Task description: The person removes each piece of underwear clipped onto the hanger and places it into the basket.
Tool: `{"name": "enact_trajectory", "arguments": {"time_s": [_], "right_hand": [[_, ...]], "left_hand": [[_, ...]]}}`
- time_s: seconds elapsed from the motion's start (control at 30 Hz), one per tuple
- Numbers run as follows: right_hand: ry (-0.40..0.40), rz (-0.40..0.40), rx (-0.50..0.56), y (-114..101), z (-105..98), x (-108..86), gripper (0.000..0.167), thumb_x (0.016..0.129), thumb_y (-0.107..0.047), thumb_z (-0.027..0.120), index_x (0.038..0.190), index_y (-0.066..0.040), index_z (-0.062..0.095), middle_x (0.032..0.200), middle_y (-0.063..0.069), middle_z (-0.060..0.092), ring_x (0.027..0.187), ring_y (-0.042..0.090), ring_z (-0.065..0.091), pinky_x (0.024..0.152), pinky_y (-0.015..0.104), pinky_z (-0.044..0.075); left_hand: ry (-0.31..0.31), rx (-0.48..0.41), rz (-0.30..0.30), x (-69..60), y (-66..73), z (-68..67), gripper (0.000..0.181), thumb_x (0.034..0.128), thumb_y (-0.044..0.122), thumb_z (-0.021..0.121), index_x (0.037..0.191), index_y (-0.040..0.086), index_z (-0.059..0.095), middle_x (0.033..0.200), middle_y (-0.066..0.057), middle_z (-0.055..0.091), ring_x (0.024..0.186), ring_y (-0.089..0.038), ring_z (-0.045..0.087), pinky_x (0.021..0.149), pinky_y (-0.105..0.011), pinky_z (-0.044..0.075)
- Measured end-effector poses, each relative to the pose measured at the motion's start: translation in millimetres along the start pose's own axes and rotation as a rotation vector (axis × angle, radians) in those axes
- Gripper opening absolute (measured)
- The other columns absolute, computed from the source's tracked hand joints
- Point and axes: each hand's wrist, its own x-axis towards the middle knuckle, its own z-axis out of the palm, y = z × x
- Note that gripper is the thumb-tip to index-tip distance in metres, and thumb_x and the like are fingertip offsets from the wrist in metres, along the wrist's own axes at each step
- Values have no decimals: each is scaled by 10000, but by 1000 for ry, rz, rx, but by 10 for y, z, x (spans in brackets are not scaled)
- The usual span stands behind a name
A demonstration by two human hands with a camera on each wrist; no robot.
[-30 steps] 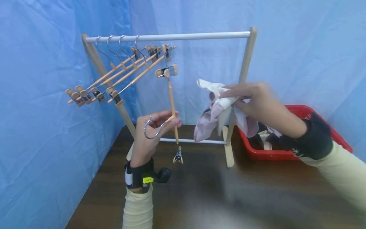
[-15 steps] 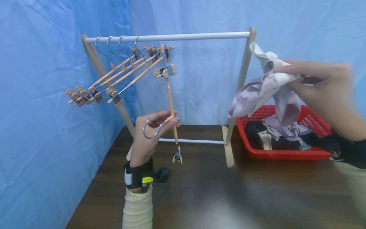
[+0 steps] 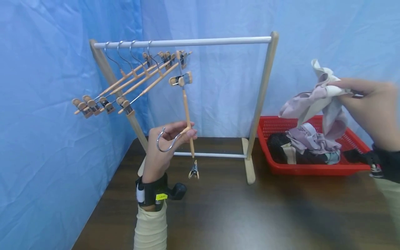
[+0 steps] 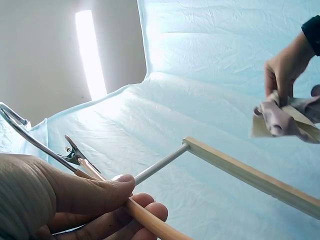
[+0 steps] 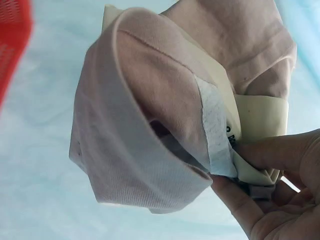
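Note:
My left hand [image 3: 159, 149] pinches a clip hanger [image 3: 186, 107] between thumb and fingers, near the base of its metal hook. The hanger's bar stands tilted, one clip [image 3: 181, 80] above the hand and another [image 3: 194, 170] below. Over the red basket, my right hand [image 3: 372, 104] pinches pale pink socks [image 3: 301, 102] that hang in folds. Close up in the right wrist view, the socks [image 5: 135, 135] show a ribbed cuff and a cream paper label [image 5: 262, 112], which thumb and fingers grip. The left wrist view shows both hands well apart.
A wooden rack with a white rail [image 3: 203, 42] stands behind the left hand. Several clip hangers [image 3: 153, 84] hang at the rail's left end. The red basket [image 3: 309, 170] holds crumpled lilac fabric [image 3: 312, 142] and black items [image 3: 278, 149]. Blue cloth surrounds the dark table [image 3: 225, 215].
My right hand has moved right with the socks, from beside the hanger to above the basket, uncovering the basket's contents. The left hand and its hanger have barely moved.

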Motion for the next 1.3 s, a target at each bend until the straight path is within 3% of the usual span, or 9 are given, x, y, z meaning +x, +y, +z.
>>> {"name": "enact_trajectory", "arguments": {"time_s": [0.13, 0.23, 0.3, 0.37, 0.5, 0.77, 1.0, 1.1, 1.3], "right_hand": [[-60, 36, -21, 218, 193, 96, 380, 983, -203, 678, 1340, -74, 662, 1256, 292, 668, 1017, 122, 633, 922, 38, 422], [-137, 26, -42, 355, 319, 162, 343, 966, -86, 670, 1295, 10, 672, 1188, 346, 668, 827, 257, 633, 667, 3, 419], [-181, 10, -50, 435, 406, 194, 307, 947, -19, 649, 1244, 48, 691, 1135, 360, 678, 664, 142, 563, 497, 81, 344], [-227, 1, -53, 488, 499, 219, 295, 932, 21, 630, 1215, 73, 695, 1108, 374, 676, 569, 72, 480, 452, 183, 349], [-304, -9, -37, 559, 684, 258, 316, 895, 75, 587, 1192, 95, 694, 1104, 388, 668, 486, 144, 444, 420, 260, 342], [-384, -93, -112, 658, 1036, 327, 384, 798, 136, 538, 1141, 120, 708, 1054, 369, 683, 605, 288, 478, 500, 300, 331], [-573, -75, -123, 746, 1247, 358, 390, 803, 145, 558, 1165, 116, 701, 1167, 373, 663, 984, 490, 625, 725, 487, 542], [-645, -56, -115, 777, 1329, 350, 411, 801, 151, 564, 1191, 117, 688, 1194, 368, 658, 1098, 542, 605, 862, 606, 545], [-714, 6, -104, 821, 1490, 308, 405, 811, 155, 580, 1200, 115, 683, 1193, 366, 659, 1089, 529, 622, 855, 593, 565]], "left_hand": [[4, 17, -4, -2, -3, 9, 242, 897, 40, 756, 1125, -41, 744, 941, -23, 800, 831, -200, 778, 927, -377, 601], [5, 30, -9, -3, -5, 19, 235, 898, 55, 762, 1120, -21, 751, 937, -39, 800, 835, -205, 778, 924, -373, 601], [6, 32, -10, -4, -3, 27, 232, 896, 55, 763, 1116, -19, 752, 934, -53, 799, 833, -211, 778, 922, -375, 602], [5, 36, -11, -2, -7, 28, 233, 895, 58, 766, 1115, -18, 752, 938, -62, 799, 835, -210, 778, 917, -372, 603], [4, 38, -18, 4, -9, 35, 238, 892, 62, 770, 1114, -20, 751, 954, -82, 797, 838, -210, 777, 904, -368, 607], [-10, 19, -18, 9, -20, 53, 232, 895, 56, 764, 1113, -24, 749, 959, -92, 796, 845, -209, 777, 898, -370, 609], [-11, 19, -36, 6, -25, 58, 232, 895, 59, 764, 1116, -11, 752, 961, -84, 797, 851, -213, 775, 900, -378, 607], [-12, 26, -41, 5, -29, 57, 238, 892, 69, 770, 1119, -1, 755, 965, -86, 797, 856, -216, 776, 905, -379, 603], [-11, 21, -48, 7, -32, 61, 242, 891, 83, 775, 1120, 5, 757, 964, -78, 798, 851, -218, 777, 904, -381, 605]]}}
